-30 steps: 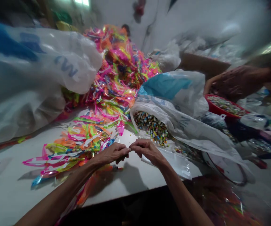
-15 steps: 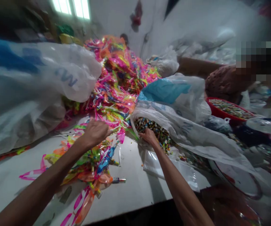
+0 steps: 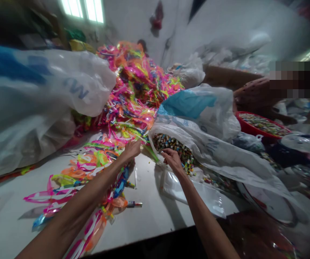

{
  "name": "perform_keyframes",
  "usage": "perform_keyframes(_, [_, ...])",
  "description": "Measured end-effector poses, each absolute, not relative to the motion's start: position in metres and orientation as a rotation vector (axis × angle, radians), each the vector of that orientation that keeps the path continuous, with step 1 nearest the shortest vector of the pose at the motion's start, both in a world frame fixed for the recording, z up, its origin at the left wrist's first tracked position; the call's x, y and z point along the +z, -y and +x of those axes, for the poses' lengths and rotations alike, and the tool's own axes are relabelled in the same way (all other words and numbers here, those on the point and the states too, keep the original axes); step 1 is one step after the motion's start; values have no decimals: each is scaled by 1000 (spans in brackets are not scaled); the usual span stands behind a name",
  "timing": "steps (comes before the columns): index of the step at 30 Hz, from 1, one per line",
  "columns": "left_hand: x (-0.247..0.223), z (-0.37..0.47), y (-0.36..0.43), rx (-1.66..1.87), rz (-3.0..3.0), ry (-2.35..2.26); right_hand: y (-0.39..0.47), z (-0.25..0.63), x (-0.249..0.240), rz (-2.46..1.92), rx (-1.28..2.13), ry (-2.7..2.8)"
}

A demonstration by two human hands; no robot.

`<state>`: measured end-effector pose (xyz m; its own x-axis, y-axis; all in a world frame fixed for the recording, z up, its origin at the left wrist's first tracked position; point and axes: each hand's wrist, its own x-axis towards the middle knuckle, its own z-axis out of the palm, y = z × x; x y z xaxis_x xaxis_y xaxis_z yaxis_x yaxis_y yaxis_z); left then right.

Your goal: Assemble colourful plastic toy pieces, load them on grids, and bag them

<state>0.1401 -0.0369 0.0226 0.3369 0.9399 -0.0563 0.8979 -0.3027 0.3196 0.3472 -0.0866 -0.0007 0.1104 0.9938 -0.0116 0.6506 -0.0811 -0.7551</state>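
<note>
One heap of small, multicoloured filled tubes [image 3: 185, 154], too many to count, lies at the mouth of one long white plastic sack [image 3: 216, 147], right of the middle of the table. The right hand [image 3: 173, 160] is at the heap's near left edge, fingers bent and thumb close to them; I can't make out whether a tube is pinched there. The left hand [image 3: 133, 149] is a little further left, its fingers curled at the near edge of one tall mound of pink, orange and yellow plastic pieces [image 3: 135, 86]; what it grips, if anything, I can't tell from here.

Nearer and to the left, one loose spread of bright plastic strips [image 3: 87, 160] covers part of the white tabletop [image 3: 149, 223], with one silvery tube [image 3: 135, 204] poking out rightward. One stack of clear flat plastic [image 3: 198, 194] lies below the right hand. Far right, one person [image 3: 254, 93] is beside one red tub [image 3: 245, 127].
</note>
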Motion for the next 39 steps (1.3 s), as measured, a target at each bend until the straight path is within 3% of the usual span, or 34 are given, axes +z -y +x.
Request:
perform_keyframes(5, [42,121,81,438,1865,-1244,110,335,13,-1281,1257,1044])
perform_keyframes(9, [45,121,115,679,1248,-940,115,321,18,-1174,1373,928])
perform_keyframes(14, [46,125,125,748,992,-871,120,308,11,-1162,1421,885])
perform_keyframes(27, [21,129,148,608,904,-747,143,305,16,-965,1658,1079])
perform_keyframes(39, [24,121,157,538,1180,-853,145,309,25,-1019,1586,1172])
